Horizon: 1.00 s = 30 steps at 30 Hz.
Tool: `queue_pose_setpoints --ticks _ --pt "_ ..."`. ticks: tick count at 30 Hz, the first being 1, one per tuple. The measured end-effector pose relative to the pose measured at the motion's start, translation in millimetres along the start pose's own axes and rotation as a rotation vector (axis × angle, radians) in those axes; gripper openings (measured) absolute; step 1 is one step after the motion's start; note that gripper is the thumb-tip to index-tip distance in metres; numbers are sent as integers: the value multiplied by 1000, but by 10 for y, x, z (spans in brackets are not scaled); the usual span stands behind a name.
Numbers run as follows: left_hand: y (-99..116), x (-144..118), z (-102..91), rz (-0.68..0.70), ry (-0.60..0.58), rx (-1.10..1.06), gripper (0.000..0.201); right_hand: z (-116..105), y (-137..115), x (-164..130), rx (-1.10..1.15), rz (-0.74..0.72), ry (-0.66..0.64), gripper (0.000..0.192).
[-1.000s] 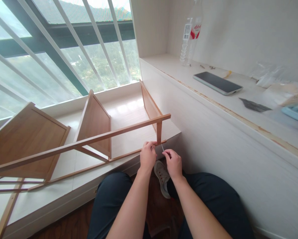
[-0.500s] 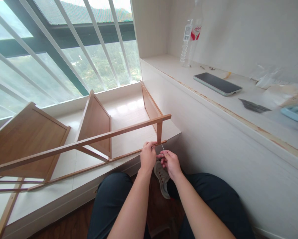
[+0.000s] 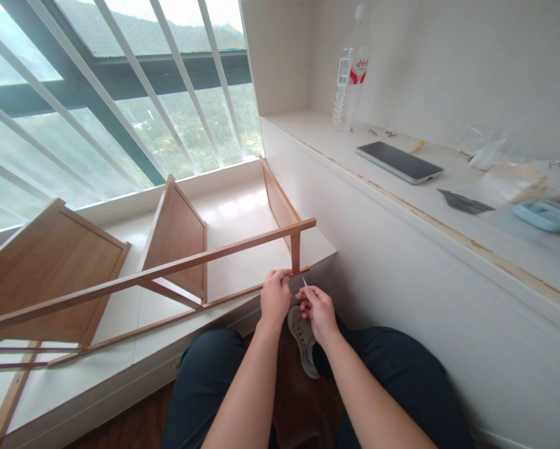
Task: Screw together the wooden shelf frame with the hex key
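A wooden shelf frame [image 3: 228, 249] lies on its side on the white window ledge, its panels standing up from it. My left hand [image 3: 275, 296] is closed on the near rail [image 3: 242, 292], close to its right end, where a short crosspiece [image 3: 295, 251] meets it. Just to the right, my right hand [image 3: 318, 312] pinches a thin metal rod [image 3: 305, 282] that looks like a hex key. Its tip points up at the underside of the rail end, with a small gap between them. My fingers cover the rest of the rod.
On the raised white shelf to the right are a plastic bottle [image 3: 351, 75], a phone [image 3: 400, 162], several screws [image 3: 390, 133], plastic bags [image 3: 518, 174] and a light-blue case [image 3: 546, 215]. The shelf's edge [image 3: 401, 202] is chipped. A barred window [image 3: 121, 93] stands behind the frame.
The rod's tip has drawn slightly down from the rail end, along with my right hand. My left hand keeps its hold on the rail. The whole view has shifted a little.
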<state>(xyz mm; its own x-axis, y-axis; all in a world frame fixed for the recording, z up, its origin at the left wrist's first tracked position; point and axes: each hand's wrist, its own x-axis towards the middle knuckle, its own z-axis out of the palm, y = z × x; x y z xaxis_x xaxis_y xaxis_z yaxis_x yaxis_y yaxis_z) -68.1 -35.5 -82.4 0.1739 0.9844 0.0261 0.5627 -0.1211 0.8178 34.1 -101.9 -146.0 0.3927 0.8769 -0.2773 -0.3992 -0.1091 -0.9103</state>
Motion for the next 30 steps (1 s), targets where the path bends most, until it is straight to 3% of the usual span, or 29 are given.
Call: queue_pose_setpoints --ticks 8,14,19,30 --pt "-8 10 3 -16 -17 -16 23 -50 -81 -24 -430 -232 73 28" --pt "-15 16 10 -24 -15 -21 21 -54 -206 -59 -657 -342 39 22" --pt "-27 13 21 -25 -10 -31 21 -55 -227 -50 -676 -340 15 23" --pt "-23 -5 51 2 39 -86 25 -11 -151 -38 -503 -237 -21 32"
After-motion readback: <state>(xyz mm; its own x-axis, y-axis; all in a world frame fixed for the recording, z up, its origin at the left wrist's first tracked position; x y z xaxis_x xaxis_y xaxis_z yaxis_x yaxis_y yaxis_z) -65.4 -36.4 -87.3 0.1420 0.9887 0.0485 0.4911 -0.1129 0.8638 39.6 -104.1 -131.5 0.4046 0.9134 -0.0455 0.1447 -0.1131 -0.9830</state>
